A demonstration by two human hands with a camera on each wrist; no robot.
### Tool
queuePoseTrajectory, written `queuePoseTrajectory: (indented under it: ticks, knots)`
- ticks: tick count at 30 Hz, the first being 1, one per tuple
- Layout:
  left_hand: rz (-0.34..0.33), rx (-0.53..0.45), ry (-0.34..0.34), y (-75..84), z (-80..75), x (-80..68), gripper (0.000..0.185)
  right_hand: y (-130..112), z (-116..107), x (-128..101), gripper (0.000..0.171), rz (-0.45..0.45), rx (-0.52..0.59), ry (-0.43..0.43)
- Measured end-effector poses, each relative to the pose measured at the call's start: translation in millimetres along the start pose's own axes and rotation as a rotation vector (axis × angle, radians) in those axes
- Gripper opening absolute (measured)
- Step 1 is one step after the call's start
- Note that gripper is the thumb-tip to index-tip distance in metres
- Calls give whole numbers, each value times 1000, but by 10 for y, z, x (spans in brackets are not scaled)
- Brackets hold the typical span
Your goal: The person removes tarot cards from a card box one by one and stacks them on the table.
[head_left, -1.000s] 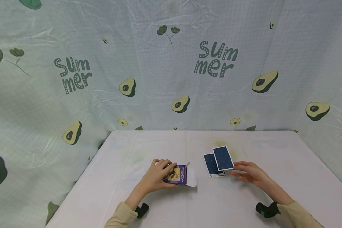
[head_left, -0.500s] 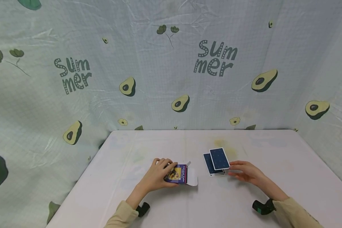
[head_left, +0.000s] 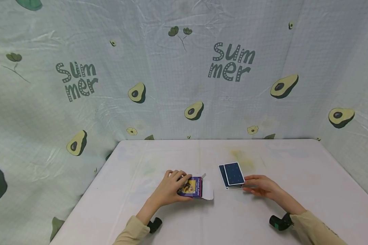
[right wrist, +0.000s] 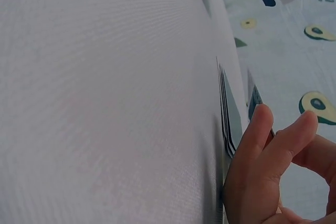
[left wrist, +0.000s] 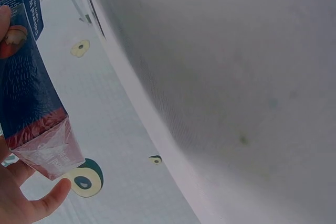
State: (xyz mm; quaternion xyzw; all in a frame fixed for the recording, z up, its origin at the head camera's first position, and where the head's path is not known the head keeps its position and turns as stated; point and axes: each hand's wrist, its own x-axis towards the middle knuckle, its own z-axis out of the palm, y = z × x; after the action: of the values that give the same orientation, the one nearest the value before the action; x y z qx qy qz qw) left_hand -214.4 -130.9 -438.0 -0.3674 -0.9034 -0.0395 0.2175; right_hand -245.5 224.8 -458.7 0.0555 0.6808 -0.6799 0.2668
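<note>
In the head view my left hand (head_left: 167, 192) grips a purple-blue tarot card box (head_left: 190, 187) from its left end, with the white end flap standing out to the right. The left wrist view shows the same box (left wrist: 31, 87) up close, in a shrink film at one end. To the right, a small pile of dark blue cards (head_left: 222, 173) lies on the table. My right hand (head_left: 261, 188) pinches one blue-backed card (head_left: 234, 174) by its near right corner, just above the pile. In the right wrist view the pile's edges (right wrist: 227, 116) show beside my fingers.
The table (head_left: 220, 217) has a pale cloth with faint yellowish marks near its back. Behind it hangs a curtain (head_left: 159, 68) printed with avocados and lettering. A dark wrist camera sits on each sleeve.
My right hand has moved left and the pinched card has come lower and nearer, now covering more of the pile. My left hand and the box have hardly moved.
</note>
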Motion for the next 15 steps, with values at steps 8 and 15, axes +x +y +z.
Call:
queuePoseTrajectory:
  ticks: [8, 15]
  knots:
    - [-3, 1, -8, 4, 8, 13, 72, 13, -3, 35, 32, 1, -15, -10]
    - [1, -8, -5, 18, 4, 27, 72, 19, 4, 65, 33, 4, -28, -9]
